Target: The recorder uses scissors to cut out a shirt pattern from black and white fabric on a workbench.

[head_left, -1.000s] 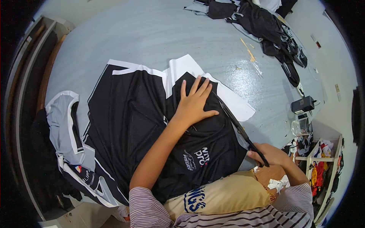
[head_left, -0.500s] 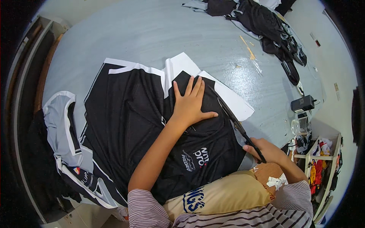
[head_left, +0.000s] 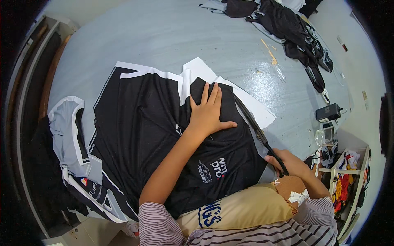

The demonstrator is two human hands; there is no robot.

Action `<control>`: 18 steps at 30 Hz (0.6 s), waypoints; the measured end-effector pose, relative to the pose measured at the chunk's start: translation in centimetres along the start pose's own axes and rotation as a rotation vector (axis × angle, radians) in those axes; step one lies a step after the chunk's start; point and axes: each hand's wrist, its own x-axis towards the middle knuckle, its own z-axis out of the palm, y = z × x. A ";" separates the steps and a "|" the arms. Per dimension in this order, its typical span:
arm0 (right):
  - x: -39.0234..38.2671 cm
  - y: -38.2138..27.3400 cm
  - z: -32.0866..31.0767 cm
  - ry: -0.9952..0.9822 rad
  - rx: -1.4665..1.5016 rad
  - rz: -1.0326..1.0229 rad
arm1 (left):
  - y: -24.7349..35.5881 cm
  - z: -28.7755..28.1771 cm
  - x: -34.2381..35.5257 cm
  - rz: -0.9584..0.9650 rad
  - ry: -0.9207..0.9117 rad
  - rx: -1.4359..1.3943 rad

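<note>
Black fabric [head_left: 236, 143] lay under the outspread left hand [head_left: 207, 117]. Along its right edge, the right hand [head_left: 292, 163] gripped dark scissors [head_left: 262, 138].

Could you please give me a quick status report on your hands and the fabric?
Left hand spread flat on black fabric. Right hand gripping scissors at the fabric's right edge. White piece close alongside the scissors.
</note>
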 end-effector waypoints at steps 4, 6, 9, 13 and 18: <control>-0.1 0.1 -0.7 -0.065 -0.014 0.007 | -0.2 0.2 0.1 0.023 0.060 0.008; -0.1 0.0 -0.9 -0.078 0.011 -0.028 | -0.5 0.3 0.5 0.051 0.117 -0.001; 0.3 -0.3 -1.0 -0.090 -0.011 -0.033 | -1.0 0.4 1.0 0.106 0.175 0.007; 0.9 -1.2 -1.2 -0.088 -0.087 -0.022 | -1.3 0.5 0.9 0.105 0.172 0.037; 1.3 -2.5 -1.2 -0.073 -0.101 -0.058 | -1.0 0.8 0.8 0.096 0.212 0.028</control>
